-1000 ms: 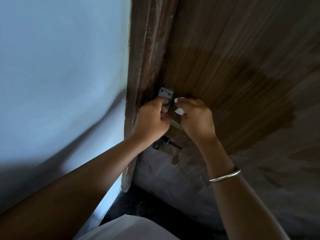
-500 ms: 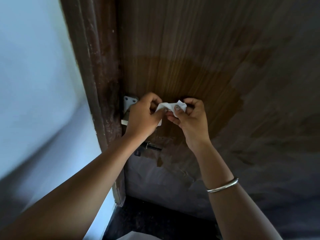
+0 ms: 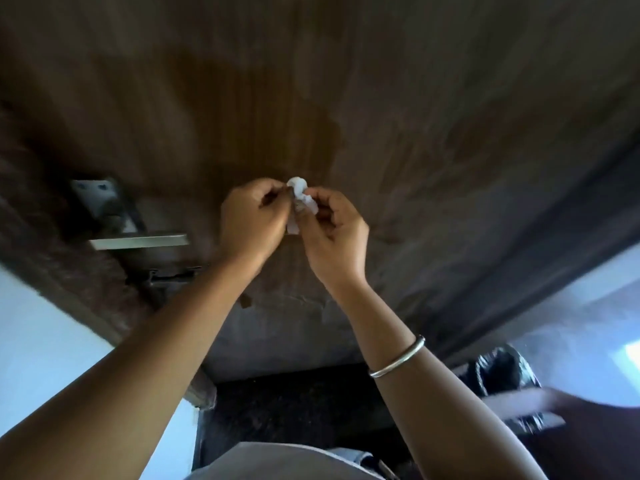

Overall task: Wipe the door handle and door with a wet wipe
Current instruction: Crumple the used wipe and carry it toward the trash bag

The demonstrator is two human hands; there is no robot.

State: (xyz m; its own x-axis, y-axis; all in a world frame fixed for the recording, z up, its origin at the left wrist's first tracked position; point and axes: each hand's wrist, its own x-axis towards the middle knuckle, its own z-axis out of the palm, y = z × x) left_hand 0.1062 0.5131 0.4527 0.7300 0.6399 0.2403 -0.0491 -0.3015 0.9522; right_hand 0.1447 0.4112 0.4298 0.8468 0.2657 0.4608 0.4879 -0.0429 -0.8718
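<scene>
Your view is filled by the wooden door (image 3: 398, 109), with a darker, damp-looking patch (image 3: 277, 126) spreading over its middle. The metal door handle (image 3: 138, 241) sits toward the door's left edge, its lever lying level below a blurred mounting plate (image 3: 95, 192); just under it a small dark latch (image 3: 166, 276) is fixed to the wood. Nothing covers the handle, and both of your hands are well to the right of it. At the lower right, beyond the door's right edge, a bin with a black liner (image 3: 502, 370) stands on the dark floor (image 3: 294, 403), and pale walls (image 3: 38, 344) flank the frame.

Your left hand (image 3: 252, 220) and right hand (image 3: 332, 233) meet in front of the door's middle, fingers curled in, each pinching the crumpled white wet wipe (image 3: 300, 199) between thumb and fingertips. The wipe is bunched small between the two hands, held just before the damp patch; whether it touches the wood cannot be told. A silver bangle (image 3: 398, 358) rings your right wrist.
</scene>
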